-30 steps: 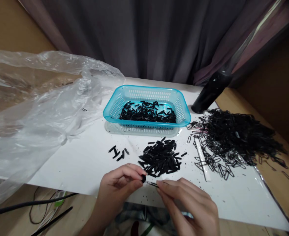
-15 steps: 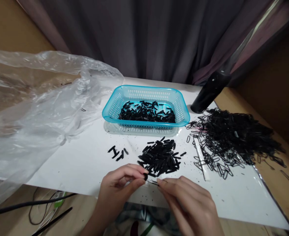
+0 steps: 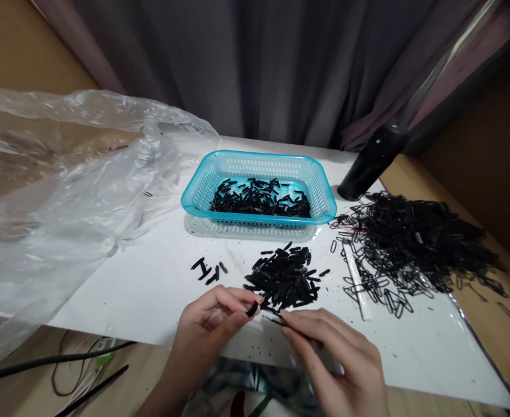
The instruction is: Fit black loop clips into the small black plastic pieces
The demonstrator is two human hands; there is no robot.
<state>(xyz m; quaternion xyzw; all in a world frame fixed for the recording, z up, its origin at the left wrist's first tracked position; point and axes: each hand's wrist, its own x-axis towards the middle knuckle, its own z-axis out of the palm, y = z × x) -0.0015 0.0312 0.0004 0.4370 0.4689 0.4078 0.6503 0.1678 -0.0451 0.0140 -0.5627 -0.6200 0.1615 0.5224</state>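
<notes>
Between the thumb and fingertips of my left hand (image 3: 220, 318) is a small black strip (image 3: 252, 309), slightly curved. My right hand (image 3: 333, 347) grips slim dark tweezers (image 3: 272, 318), whose two thin tips point left toward the strip, a little apart from each other and from it. Just beyond my fingertips lies a heap of short black pieces (image 3: 283, 278). A few more black pieces (image 3: 206, 269) lie separately to its left. Behind the heap, a blue plastic basket (image 3: 259, 220) holds many similar black pieces.
At the right spreads a large pile of thin black loops (image 3: 424, 237), with a white strip (image 3: 356, 281) beside it. A black cylinder (image 3: 370, 162) leans behind the pile. Clear plastic sheeting (image 3: 72, 214) covers the table's left side. Cables (image 3: 55, 362) hang below the table's left edge.
The black strip in my left hand has turned and shows more of its length. My right hand has shifted slightly right, and the tweezers' tips have drawn away and spread apart.
</notes>
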